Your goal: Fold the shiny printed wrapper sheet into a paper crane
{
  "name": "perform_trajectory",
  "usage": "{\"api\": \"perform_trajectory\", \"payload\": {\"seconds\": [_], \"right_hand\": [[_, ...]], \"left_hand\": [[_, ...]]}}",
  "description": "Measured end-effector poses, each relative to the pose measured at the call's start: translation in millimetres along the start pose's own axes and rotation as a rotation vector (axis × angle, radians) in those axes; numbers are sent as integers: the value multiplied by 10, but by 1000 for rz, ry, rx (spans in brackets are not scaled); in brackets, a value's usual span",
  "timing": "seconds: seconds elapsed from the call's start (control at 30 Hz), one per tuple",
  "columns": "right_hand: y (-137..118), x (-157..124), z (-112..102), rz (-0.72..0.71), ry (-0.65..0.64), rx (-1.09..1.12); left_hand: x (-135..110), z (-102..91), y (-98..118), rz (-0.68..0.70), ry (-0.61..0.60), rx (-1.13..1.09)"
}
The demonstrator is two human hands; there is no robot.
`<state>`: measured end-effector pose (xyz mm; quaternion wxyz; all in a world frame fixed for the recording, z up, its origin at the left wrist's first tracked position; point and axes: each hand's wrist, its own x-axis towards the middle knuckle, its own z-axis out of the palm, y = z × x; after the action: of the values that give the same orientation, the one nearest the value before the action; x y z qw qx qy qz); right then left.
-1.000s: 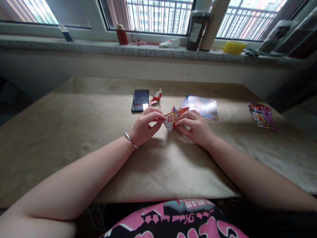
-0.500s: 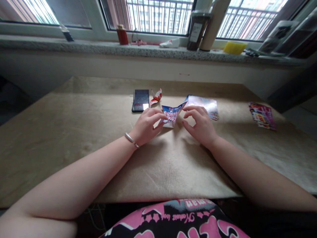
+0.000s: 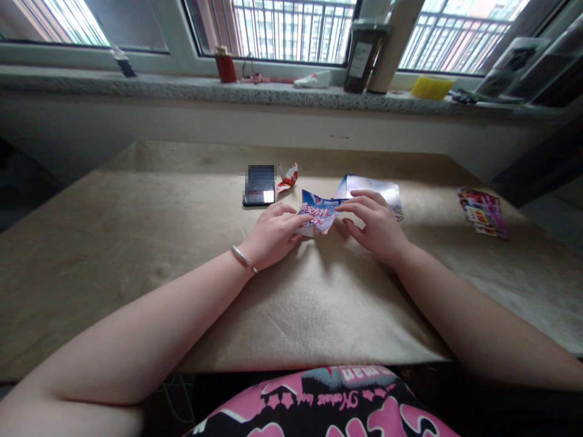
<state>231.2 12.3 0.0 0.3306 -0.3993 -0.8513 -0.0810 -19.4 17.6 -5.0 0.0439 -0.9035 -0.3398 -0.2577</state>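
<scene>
A creased, partly folded sheet of printed paper [image 3: 320, 210], blue and pink with large lettering, stands a little off the tabletop in front of me. My left hand [image 3: 276, 233] grips its left side, fingers on the printed face and thumb low by the pale underside. At the paper's right edge, my right hand [image 3: 376, 224] touches with its fingertips; the thumb is apart from them and not visibly on the sheet. Behind that hand lies a shiny pale-blue sheet [image 3: 373, 188], partly covered by it. A small red and white folded paper piece [image 3: 288, 178] sits just beyond the left hand.
A dark phone [image 3: 259, 185] lies left of the red piece. Several colourful printed papers [image 3: 481, 212] are stacked at the right on the beige-covered table [image 3: 136, 243]. The stone windowsill [image 3: 273, 91] behind carries a red lighter-like item [image 3: 225, 64], a dark jar [image 3: 359, 60] and a yellow object [image 3: 432, 87].
The paper has tilted and spread, its printed face showing flatter and its right side lower. My right hand has moved slightly right, its fingers now against the edge. The left fingers have straightened across it.
</scene>
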Motion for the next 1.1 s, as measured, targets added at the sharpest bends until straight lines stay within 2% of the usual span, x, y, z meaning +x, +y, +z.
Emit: {"api": "perform_trajectory", "payload": {"seconds": [0.13, 0.33, 0.53, 0.83, 1.1], "right_hand": [[51, -8, -12, -77, -62, 64], [12, -14, -20, -101, -193, 134], [-35, -19, -27, -113, -287, 143], [-42, -13, 0, -120, -359, 115], [-40, -8, -28, -139, -396, 152]], "left_hand": [[1, 2, -26, 3, 32, 43], [-24, 32, -73, -22, 108, 79], [-26, 12, -67, -7, 78, 125], [-12, -142, 199, 206, -6, 107], [14, -137, 228, 328, -98, 29]]}}
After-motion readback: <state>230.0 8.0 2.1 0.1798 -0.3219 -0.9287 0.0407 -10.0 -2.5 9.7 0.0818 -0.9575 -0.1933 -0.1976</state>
